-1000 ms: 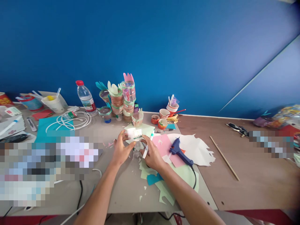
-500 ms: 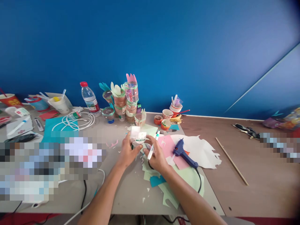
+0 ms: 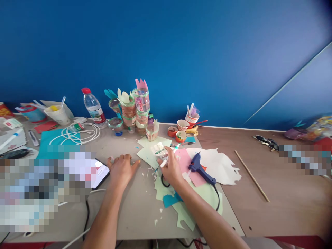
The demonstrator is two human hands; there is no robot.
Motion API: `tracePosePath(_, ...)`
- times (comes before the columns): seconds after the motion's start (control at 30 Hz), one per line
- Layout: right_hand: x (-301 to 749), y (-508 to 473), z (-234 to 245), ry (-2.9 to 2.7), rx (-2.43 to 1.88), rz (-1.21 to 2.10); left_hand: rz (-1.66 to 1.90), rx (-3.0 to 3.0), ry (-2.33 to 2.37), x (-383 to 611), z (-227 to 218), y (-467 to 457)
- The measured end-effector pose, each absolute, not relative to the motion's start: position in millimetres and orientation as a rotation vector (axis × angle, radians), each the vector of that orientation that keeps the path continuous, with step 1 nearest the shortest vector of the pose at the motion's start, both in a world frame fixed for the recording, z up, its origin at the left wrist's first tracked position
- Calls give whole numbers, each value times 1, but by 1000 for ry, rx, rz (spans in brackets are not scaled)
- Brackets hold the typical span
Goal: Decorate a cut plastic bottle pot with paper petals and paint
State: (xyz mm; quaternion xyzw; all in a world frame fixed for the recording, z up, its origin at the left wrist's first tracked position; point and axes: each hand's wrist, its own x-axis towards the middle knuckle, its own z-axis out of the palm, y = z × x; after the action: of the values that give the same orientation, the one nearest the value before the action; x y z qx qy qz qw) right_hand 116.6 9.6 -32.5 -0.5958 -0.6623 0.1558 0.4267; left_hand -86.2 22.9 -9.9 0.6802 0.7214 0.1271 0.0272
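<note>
White with a teal end, the marker [image 3: 164, 162] is slanting across the right hand [image 3: 171, 169], and from my remote post I am seeing the thumb and fingers pinching it. A clear container with a white label [image 3: 158, 149] is sitting at those fingertips, just beyond the marker; I cannot tell whether they are gripping it or only touching it. To its left and far side, pale green paper [image 3: 145, 152] is lying on the grey table [image 3: 140, 214].

On the left, I am watching the left hand [image 3: 122, 169] hovering or resting palm down over the table, fingers spread, thumb pointing right. A phone [image 3: 103, 174], partly blurred out, is lying just beside it.

Right of the right hand, a blue glue gun [image 3: 199, 168] is lying over pink paper [image 3: 183, 159] and white paper [image 3: 223, 169]. Farther right, a wooden stick [image 3: 252, 176] is lying. On the far side, a red-capped bottle [image 3: 95, 112] is standing left of decorated cups [image 3: 142, 119].
</note>
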Motion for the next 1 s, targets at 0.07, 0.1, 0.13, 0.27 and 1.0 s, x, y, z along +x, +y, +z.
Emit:
tracePosePath(0.07, 114, 10, -33, -1733, -1514, 349, 320, 2112, 2156, -87, -10, 22)
tracePosePath(0.1, 115, 9, -33, -1756, -1518, 317, 338, 2085, 2128, -86, -10, 22)
tracePosePath(0.13, 116, 9, -31, -1760, -1507, 273, 403, 2026, 2106, -85, -9, 23)
tracePosePath(0.27, 128, -2, -15, -1719, -1152, 224, 1079, 1462, 1860, -82, 2, 26)
tracePosePath(1.0, 110, -33, 5, -1896, -763, 348, 1340, 701, 817, -58, 14, 17)
